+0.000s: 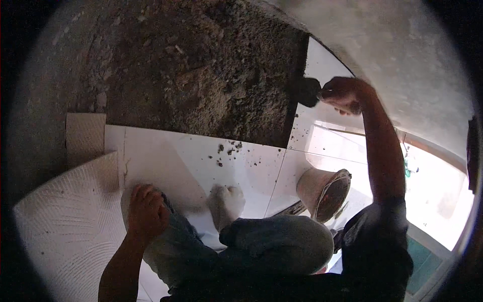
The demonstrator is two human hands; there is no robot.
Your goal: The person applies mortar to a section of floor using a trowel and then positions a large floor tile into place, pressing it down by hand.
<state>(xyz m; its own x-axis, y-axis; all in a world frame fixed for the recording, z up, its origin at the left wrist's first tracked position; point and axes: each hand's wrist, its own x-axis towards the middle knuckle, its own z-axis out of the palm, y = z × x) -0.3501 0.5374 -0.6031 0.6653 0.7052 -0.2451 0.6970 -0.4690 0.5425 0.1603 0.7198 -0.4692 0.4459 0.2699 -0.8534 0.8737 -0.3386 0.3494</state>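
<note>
Head view, right grip point(346, 95) curled, holding 1 dark object point(308, 92)

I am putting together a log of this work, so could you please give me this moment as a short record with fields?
Right hand: gripping a dark tool, its exact type too dark to tell
Left hand: resting on the left knee of the jeans
Floor: white tiles bordering rough, dark ground
Debris: dark crumbs scattered on the tiles
Right side: a bucket
Left side: a large ridged pale sheet
</note>
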